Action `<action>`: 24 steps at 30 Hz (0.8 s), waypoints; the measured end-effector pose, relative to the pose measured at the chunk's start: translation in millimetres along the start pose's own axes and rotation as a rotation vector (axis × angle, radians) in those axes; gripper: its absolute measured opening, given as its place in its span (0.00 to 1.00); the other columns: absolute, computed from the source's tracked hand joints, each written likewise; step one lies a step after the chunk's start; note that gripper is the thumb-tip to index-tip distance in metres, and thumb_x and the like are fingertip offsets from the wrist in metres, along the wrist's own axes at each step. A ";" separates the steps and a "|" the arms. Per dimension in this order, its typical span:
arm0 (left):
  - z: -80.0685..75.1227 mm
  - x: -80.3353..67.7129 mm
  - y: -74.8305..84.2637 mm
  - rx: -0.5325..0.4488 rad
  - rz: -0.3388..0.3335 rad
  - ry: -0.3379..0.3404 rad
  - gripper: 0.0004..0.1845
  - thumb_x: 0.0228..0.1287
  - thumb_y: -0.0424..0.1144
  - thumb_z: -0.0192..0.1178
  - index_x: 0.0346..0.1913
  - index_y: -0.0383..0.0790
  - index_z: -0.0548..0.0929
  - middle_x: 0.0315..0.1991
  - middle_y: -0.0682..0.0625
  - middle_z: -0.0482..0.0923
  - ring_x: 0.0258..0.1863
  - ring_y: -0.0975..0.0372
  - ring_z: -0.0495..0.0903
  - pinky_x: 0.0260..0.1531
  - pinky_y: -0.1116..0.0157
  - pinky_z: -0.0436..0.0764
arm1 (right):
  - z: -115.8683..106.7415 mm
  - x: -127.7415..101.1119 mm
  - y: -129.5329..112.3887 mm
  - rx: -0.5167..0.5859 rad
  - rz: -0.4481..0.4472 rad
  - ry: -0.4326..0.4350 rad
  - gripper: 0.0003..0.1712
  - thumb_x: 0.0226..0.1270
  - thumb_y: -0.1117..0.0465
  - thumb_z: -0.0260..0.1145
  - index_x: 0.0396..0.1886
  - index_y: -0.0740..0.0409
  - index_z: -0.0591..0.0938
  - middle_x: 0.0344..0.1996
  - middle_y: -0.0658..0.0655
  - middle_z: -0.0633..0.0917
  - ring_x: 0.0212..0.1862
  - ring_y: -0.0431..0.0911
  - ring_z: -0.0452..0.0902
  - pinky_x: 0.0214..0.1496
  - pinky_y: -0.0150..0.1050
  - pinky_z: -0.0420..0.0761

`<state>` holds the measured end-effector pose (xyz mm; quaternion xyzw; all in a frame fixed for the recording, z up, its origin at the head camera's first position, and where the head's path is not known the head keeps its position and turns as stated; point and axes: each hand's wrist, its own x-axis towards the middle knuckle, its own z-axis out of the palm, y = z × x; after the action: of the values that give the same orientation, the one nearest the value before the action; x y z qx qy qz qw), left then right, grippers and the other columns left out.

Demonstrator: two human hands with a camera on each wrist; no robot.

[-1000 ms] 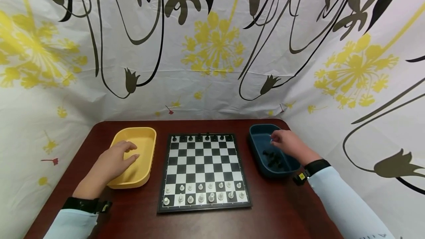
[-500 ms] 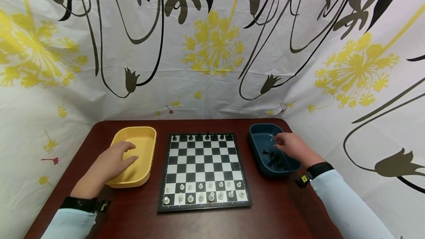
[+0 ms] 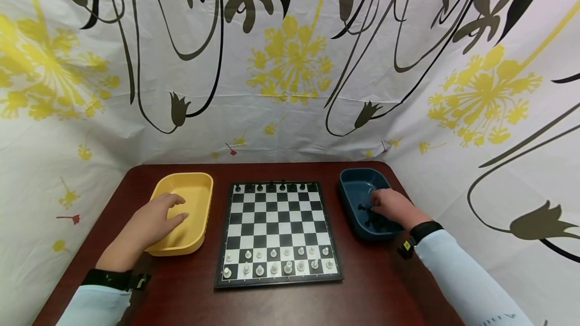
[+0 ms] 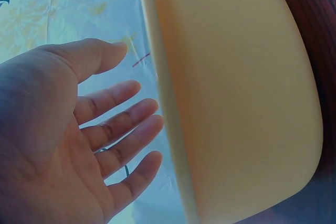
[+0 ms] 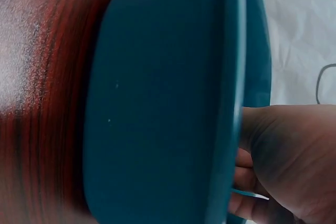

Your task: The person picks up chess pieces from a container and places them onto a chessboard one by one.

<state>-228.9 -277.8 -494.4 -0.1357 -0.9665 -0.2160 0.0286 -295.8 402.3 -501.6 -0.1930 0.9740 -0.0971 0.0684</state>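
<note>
My right hand reaches down into the dark blue bin, over the black chess pieces lying there. Its fingertips are hidden, so I cannot see whether they pinch a piece. In the right wrist view, the wall of the bin covers most of the fingers. My left hand hovers above the yellow bin with relaxed, spread fingers and nothing in them. The left wrist view shows the same hand beside the bin's rim.
Between the bins lies a chessboard. White chess pieces fill its two near rows, and black pieces line its far row. Everything stands on a dark red-brown table, with a patterned cloth hanging behind it.
My right hand has dipped lower and nearer into the blue bin, covering some of the black pieces. The left hand has barely moved.
</note>
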 end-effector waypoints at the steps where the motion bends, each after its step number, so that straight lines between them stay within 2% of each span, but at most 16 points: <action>1: 0.3 0.1 -0.2 -0.001 0.002 0.001 0.23 0.77 0.44 0.72 0.64 0.31 0.84 0.62 0.33 0.81 0.59 0.37 0.83 0.53 0.36 0.84 | 1.4 1.0 1.2 -0.007 -0.007 0.004 0.09 0.75 0.66 0.75 0.51 0.60 0.89 0.43 0.57 0.90 0.42 0.48 0.86 0.46 0.52 0.90; 6: 1.4 0.8 -1.9 -0.001 0.011 0.008 0.23 0.76 0.44 0.72 0.63 0.31 0.85 0.62 0.33 0.81 0.59 0.37 0.83 0.52 0.36 0.84 | 5.7 4.4 4.5 -0.019 -0.043 0.002 0.06 0.74 0.67 0.74 0.48 0.58 0.89 0.41 0.54 0.89 0.39 0.45 0.83 0.43 0.50 0.89; 12: 2.6 0.4 -1.1 -0.004 -0.007 0.001 0.23 0.77 0.44 0.72 0.64 0.31 0.85 0.63 0.33 0.81 0.59 0.37 0.83 0.54 0.36 0.84 | 7.8 5.1 5.4 -0.006 -0.024 -0.010 0.05 0.76 0.68 0.73 0.47 0.56 0.89 0.40 0.53 0.89 0.37 0.44 0.81 0.43 0.48 0.88; 17: 1.5 -0.8 -0.8 -0.005 -0.013 0.000 0.23 0.77 0.44 0.72 0.64 0.31 0.85 0.63 0.32 0.81 0.60 0.37 0.83 0.54 0.36 0.84 | 5.8 3.0 4.5 -0.008 -0.036 0.013 0.06 0.75 0.68 0.74 0.46 0.55 0.89 0.40 0.52 0.89 0.38 0.44 0.82 0.43 0.47 0.89; 24: 0.6 -1.8 -1.5 -0.003 -0.017 0.000 0.23 0.77 0.44 0.72 0.64 0.31 0.84 0.63 0.32 0.81 0.60 0.37 0.83 0.54 0.36 0.84 | -5.4 0.1 2.3 0.057 -0.042 0.060 0.06 0.76 0.69 0.73 0.47 0.56 0.91 0.38 0.52 0.89 0.38 0.43 0.82 0.42 0.47 0.89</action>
<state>-227.6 -279.2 -495.8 -0.1276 -0.9673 -0.2174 0.0266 -297.7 405.3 -496.9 -0.2085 0.9682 -0.1318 0.0426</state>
